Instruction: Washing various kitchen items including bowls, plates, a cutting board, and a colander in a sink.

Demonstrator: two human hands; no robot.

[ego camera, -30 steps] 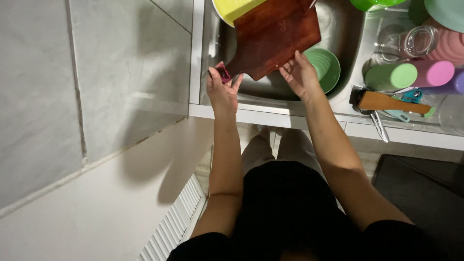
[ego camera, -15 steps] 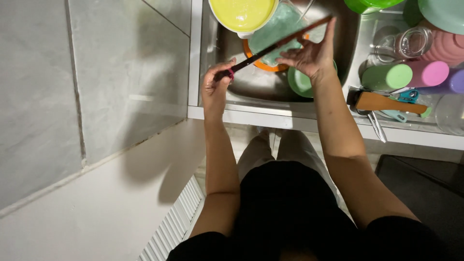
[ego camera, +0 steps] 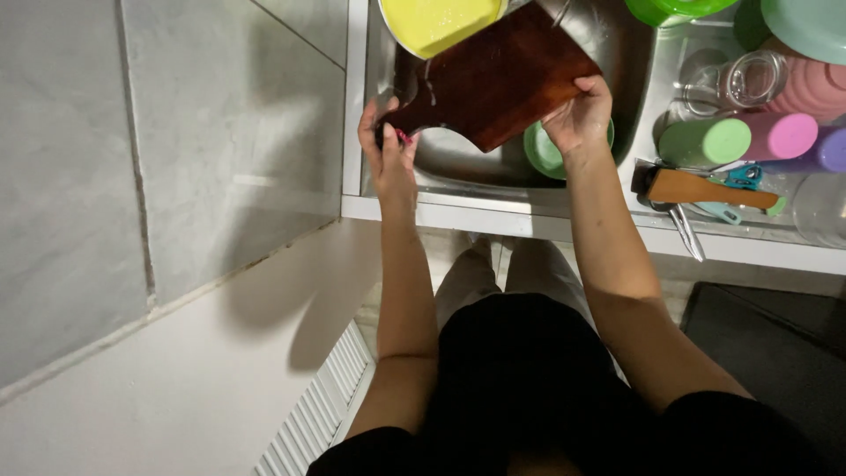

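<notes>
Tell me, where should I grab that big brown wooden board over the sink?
Probably with two hands. The wooden board has a narrow handle at its lower left end, where the left hand closes around it. The right hand steadies the wide far edge from the right. It looks wet, so a firm wrap on the handle seems safest.

We see a dark reddish-brown wooden cutting board, wet, face toward us, held tilted above the sink, handle pointing toward eight o'clock.

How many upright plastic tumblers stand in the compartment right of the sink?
3 visible: a green tumbler, a pink tumbler beside it, and a purple tumbler cut off at the frame edge. More may lie outside it.
</notes>
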